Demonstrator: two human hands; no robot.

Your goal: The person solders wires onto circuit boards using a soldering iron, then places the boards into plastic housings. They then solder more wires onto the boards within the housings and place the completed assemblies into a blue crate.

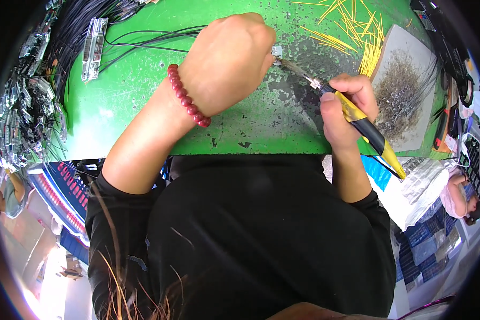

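My right hand (352,109) grips a yellow-and-black soldering iron (364,124) like a pen, its metal shaft pointing up and left. The iron's tip reaches a small pale, shiny part (277,52) that sticks out beside my left hand (232,56). My left hand is closed with its back upward, so its fingers and most of what it pinches are hidden. Thin black wires (160,34) run from under this hand leftward to a clear plastic piece with metal strips (94,49) on the green table. Red beads circle my left wrist.
Yellow wires (352,26) lie scattered at the far right of the green table (144,96). A grey board (432,58) with dark residue stands right of my right hand. Clear plastic parts (24,106) and bundled black wires (80,32) heap up at the left edge. Other people sit beyond both sides.
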